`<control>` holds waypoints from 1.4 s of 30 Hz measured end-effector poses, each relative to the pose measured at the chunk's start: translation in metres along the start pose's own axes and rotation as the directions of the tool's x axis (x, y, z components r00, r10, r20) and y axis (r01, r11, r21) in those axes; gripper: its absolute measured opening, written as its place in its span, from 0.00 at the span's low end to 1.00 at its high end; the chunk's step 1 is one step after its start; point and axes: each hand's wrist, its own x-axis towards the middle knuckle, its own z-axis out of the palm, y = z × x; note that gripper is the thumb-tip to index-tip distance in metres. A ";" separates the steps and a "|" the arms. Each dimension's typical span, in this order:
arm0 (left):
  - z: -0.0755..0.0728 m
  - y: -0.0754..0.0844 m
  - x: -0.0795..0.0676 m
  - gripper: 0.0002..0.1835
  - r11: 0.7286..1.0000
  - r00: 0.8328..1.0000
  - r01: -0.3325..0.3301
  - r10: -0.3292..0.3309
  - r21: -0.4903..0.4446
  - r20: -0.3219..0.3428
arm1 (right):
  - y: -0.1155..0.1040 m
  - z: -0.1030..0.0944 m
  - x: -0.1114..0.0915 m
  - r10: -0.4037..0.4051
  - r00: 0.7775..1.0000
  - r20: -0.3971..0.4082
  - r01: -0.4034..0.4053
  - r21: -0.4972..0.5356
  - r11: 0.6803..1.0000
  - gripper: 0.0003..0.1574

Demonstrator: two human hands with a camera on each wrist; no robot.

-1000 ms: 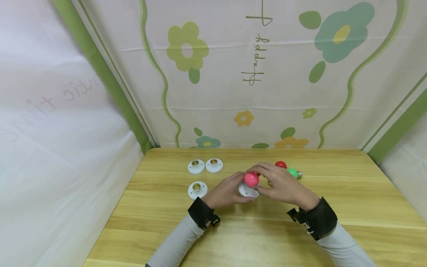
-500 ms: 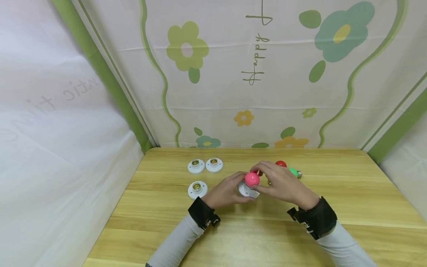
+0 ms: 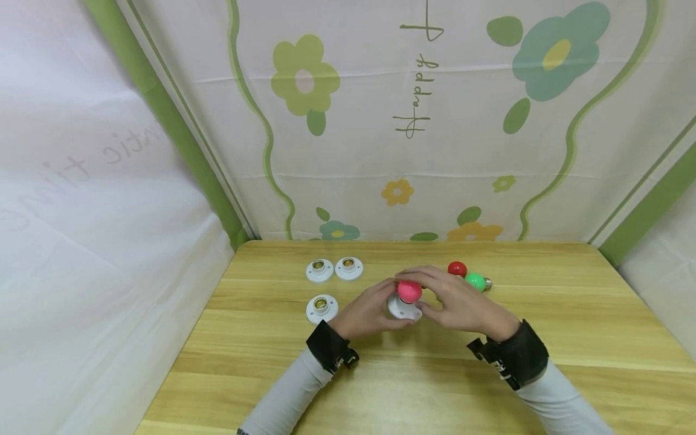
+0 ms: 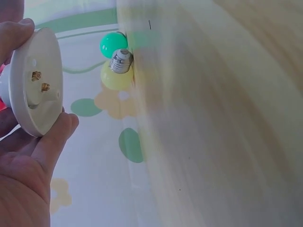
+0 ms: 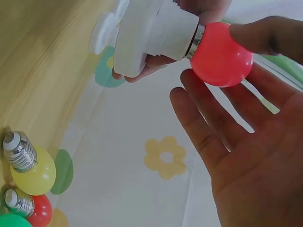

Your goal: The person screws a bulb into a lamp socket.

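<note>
In the head view my left hand (image 3: 365,311) grips a white round lamp holder (image 3: 401,310) by its rim. The left wrist view shows the holder's underside (image 4: 49,106) tipped on edge, raised off the table, with two brass screws inside. A pinkish-red light bulb (image 5: 220,56) sits in the holder's socket, a strip of its metal screw base showing at the collar. My right hand (image 3: 459,299) holds this bulb, thumb on one side and fingers reaching round the other. Two of its fingers (image 5: 201,123) stretch out fairly straight below the bulb in the right wrist view.
Three more white lamp holders, with vacant sockets, lie at the left: two at the back (image 3: 319,270) (image 3: 348,268) and one nearer (image 3: 322,309). Behind my right hand lie a red bulb (image 3: 457,269), a green bulb (image 3: 475,282) and a yellow bulb (image 5: 35,172). A printed cloth hangs behind the wooden table (image 3: 380,386).
My right fingers have shifted left over the bulb's far side, and the thumb has drawn back rightward. More of the green bulb shows. The left hand stays on the lamp holder.
</note>
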 end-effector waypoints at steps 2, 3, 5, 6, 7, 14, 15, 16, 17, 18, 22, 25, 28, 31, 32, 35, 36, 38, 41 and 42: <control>0.000 0.000 0.000 0.41 1.000 1.000 -0.001 0.001 0.004 -0.001 | 0.000 0.000 -0.001 0.004 1.000 -0.008 -0.004 0.003 1.000 0.33; 0.001 0.000 0.000 0.41 1.000 1.000 0.000 0.000 0.004 0.000 | 0.000 0.000 -0.001 0.006 1.000 -0.009 -0.006 0.006 1.000 0.32; 0.001 0.000 0.000 0.41 1.000 1.000 0.000 0.000 0.007 0.001 | 0.001 0.000 -0.001 0.003 1.000 -0.010 -0.003 0.011 1.000 0.30; 0.001 0.000 0.000 0.41 1.000 1.000 0.002 -0.003 0.007 0.002 | 0.001 0.000 -0.001 0.001 1.000 -0.010 -0.001 0.009 1.000 0.30; 0.001 0.001 0.000 0.41 1.000 1.000 0.004 -0.004 0.008 0.002 | 0.001 0.000 -0.001 -0.002 1.000 -0.009 0.002 0.006 1.000 0.30; 0.000 0.002 -0.001 0.42 1.000 1.000 0.012 -0.012 0.014 0.011 | 0.001 -0.002 -0.001 -0.027 1.000 -0.017 0.026 -0.031 0.999 0.29; 0.000 0.002 0.000 0.42 1.000 1.000 0.012 -0.012 0.014 0.013 | 0.000 -0.002 0.000 -0.028 0.999 -0.019 0.028 -0.033 0.999 0.29; 0.000 0.002 0.000 0.42 1.000 1.000 0.011 -0.012 0.013 0.014 | 0.000 -0.002 0.000 -0.030 0.999 -0.022 0.029 -0.034 0.999 0.29; 0.000 0.002 0.000 0.42 1.000 1.000 0.014 -0.014 0.012 0.015 | 0.000 -0.002 0.000 -0.029 0.999 -0.023 0.028 -0.034 0.999 0.29; 0.000 0.002 0.000 0.41 1.000 1.000 0.015 -0.015 0.010 0.016 | 0.000 -0.002 0.000 -0.025 0.999 -0.023 0.024 -0.034 0.999 0.29; 0.001 0.001 0.000 0.39 1.000 1.000 0.017 -0.017 0.004 0.015 | 0.000 -0.002 0.001 -0.012 1.000 -0.024 0.012 -0.028 1.000 0.29; 0.001 0.001 0.000 0.38 1.000 1.000 0.009 -0.009 0.005 0.010 | 0.001 -0.001 0.001 -0.012 1.000 -0.029 0.011 -0.019 1.000 0.29; 0.001 0.001 0.000 0.38 1.000 1.000 0.005 -0.005 0.011 0.006 | 0.001 0.000 0.002 -0.014 0.999 -0.036 0.013 -0.006 1.000 0.29; 0.000 0.001 0.000 0.38 1.000 1.000 0.010 -0.010 0.022 0.005 | 0.002 0.001 0.002 -0.007 0.999 -0.040 0.007 0.001 1.000 0.28; 0.000 0.002 0.000 0.38 1.000 1.000 0.013 -0.013 0.023 0.005 | 0.002 0.001 0.002 -0.003 0.999 -0.041 0.003 0.001 1.000 0.28; 0.000 0.002 -0.001 0.38 1.000 1.000 0.018 -0.019 0.025 0.004 | 0.001 0.003 0.003 0.010 0.999 -0.044 -0.010 -0.008 1.000 0.29; 0.000 0.002 -0.001 0.38 1.000 1.000 0.022 -0.022 0.022 0.004 | 0.001 0.003 0.003 0.013 0.999 -0.045 -0.014 -0.011 1.000 0.29; 0.000 0.002 -0.001 0.38 1.000 1.000 0.026 -0.026 0.016 0.002 | 0.001 0.003 0.003 0.016 0.999 -0.048 -0.016 -0.015 1.000 0.30; 0.000 0.002 -0.001 0.38 0.999 1.000 0.031 -0.031 0.011 0.002 | 0.000 0.003 0.004 0.014 0.999 -0.048 -0.014 -0.011 1.000 0.30; -0.001 0.002 -0.001 0.38 0.999 0.999 0.032 -0.032 0.012 0.002 | 0.001 0.003 0.004 0.012 0.999 -0.045 -0.012 -0.010 1.000 0.30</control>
